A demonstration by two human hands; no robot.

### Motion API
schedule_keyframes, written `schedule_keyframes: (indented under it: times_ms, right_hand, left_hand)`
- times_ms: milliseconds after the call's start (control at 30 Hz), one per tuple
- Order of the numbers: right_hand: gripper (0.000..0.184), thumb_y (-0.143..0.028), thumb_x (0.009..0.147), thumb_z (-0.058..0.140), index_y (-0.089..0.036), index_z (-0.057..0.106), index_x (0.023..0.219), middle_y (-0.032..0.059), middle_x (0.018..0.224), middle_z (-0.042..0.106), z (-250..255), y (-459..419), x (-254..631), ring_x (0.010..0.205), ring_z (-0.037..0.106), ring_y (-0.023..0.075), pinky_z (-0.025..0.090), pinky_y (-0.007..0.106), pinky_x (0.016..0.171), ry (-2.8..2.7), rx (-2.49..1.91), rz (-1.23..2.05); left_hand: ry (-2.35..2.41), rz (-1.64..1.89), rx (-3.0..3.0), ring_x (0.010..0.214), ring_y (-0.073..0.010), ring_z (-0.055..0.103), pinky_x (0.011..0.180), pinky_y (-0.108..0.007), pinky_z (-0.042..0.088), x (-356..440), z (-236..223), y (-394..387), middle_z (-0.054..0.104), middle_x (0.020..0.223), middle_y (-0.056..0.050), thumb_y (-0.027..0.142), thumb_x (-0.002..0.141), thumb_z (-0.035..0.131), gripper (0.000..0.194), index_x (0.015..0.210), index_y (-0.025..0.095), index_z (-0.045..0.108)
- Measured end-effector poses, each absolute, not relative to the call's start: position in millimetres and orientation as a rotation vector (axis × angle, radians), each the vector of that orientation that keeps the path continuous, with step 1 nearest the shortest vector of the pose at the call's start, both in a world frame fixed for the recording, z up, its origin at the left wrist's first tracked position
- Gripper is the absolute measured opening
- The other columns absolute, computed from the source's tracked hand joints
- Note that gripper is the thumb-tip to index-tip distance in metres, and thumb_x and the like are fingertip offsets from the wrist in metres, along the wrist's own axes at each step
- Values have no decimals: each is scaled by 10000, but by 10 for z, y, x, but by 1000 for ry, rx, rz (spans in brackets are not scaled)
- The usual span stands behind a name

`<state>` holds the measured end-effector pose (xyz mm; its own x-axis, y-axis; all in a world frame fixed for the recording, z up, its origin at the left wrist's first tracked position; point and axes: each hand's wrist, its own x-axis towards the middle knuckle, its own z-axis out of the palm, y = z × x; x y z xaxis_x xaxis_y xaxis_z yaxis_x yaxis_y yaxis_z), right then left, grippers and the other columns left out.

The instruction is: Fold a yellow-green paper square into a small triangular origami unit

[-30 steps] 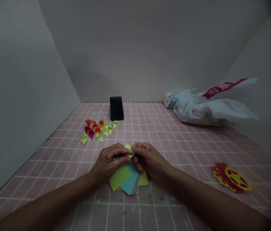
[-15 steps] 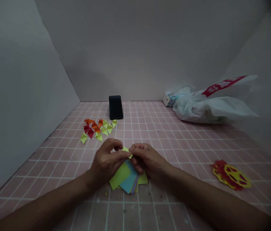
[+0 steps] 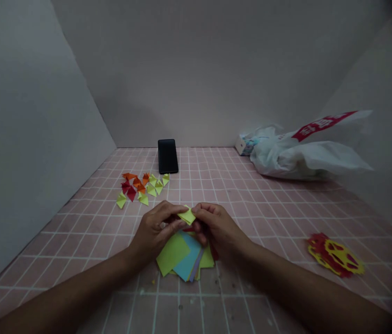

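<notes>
Between both hands is a small folded piece of yellow paper [image 3: 188, 216], creased into a diamond-like shape. My left hand [image 3: 156, 228] pinches its left side between thumb and fingers. My right hand [image 3: 216, 228] grips the right corner with thumb and forefinger, the other fingers curled beneath. Below the hands lies a fanned stack of square paper sheets [image 3: 187, 262] in yellow, blue, purple and red, partly covered by the hands. Beyond my left hand, several small folded paper pieces [image 3: 141, 186] in orange, red and yellow lie in a loose group.
A black phone [image 3: 168, 156] lies farther back. At the back right, a white plastic bag [image 3: 296, 155] with red print rests against a small box [image 3: 242, 145]. Red and yellow cut-out shapes [image 3: 337, 255] lie at the right. Walls stand at the back and sides of the pink tiled surface.
The folded yellow paper has turned and shows more of its face now. The left fingers have straightened over it, and the right hand has shifted slightly up.
</notes>
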<state>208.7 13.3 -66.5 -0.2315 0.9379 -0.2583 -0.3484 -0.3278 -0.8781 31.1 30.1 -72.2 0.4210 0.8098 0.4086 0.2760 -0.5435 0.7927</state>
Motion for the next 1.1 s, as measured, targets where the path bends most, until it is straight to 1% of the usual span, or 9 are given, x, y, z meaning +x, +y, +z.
schedule_keyframes:
  times_ms: [67,200,400,533,633,733,933,1033,1100]
  right_hand:
    - [267,-357,759,662,-173,530,616,-52,472,540,-689,146,2096,318,405,42,256,172,330,-867,-1021,1733]
    - [269,-361,772,659,-173,534,625,-54,471,531,-714,152,2104,325,401,45,255,177,337,-859,-1014,1771]
    - [290,-368,807,620,-180,508,617,-55,452,520,-669,112,2075,311,383,45,245,184,344,-955,-1088,1717]
    - [300,-448,853,583,-190,510,718,-50,533,552,-645,109,2069,384,440,63,307,185,394,-1086,-1116,1586]
    - [220,-386,814,653,-207,527,840,-58,630,545,-664,134,2086,486,503,82,382,196,467,-1156,-1055,1452]
    - [179,-296,766,694,-204,558,838,-44,697,535,-684,154,2101,586,540,101,434,223,548,-1241,-1024,1430]
    - [111,-247,763,629,-191,551,708,-35,633,515,-668,156,2098,548,494,106,397,238,521,-1280,-1141,1407]
    - [66,-222,791,590,-199,544,751,-32,660,508,-673,155,2110,570,487,115,397,245,533,-1347,-1139,1341]
    - [41,-174,808,564,-205,552,832,-22,716,516,-680,155,2131,625,497,127,406,252,571,-1456,-1123,1184]
  left_hand:
    - [954,1024,1909,879,-182,644,781,-301,505,321,-727,299,693,954,-52,213,859,627,198,1037,221,712]
    - [1012,988,1665,798,-172,660,742,-290,511,347,-724,278,711,910,-43,215,803,659,200,991,199,726]
    - [975,924,1377,717,-164,655,671,-270,498,400,-696,240,707,782,-26,241,736,699,184,904,169,678]
    - [1041,979,1277,585,-126,589,560,-229,455,414,-663,238,654,651,3,322,719,731,183,757,158,660]
    - [1066,973,1175,531,-111,561,512,-213,429,417,-664,244,637,611,13,351,691,760,230,743,156,650]
    - [1054,957,1109,534,-112,578,517,-208,432,426,-681,245,645,607,14,359,673,780,252,745,154,652]
    - [1027,887,1046,572,-111,625,579,-211,460,437,-696,235,683,656,-1,336,668,791,258,758,142,646]
    - [1047,909,1027,549,-110,621,559,-205,452,430,-689,245,678,621,6,329,657,796,263,756,144,636]
    - [1068,946,992,537,-116,617,542,-208,450,425,-686,257,677,605,7,336,652,796,271,759,148,632]
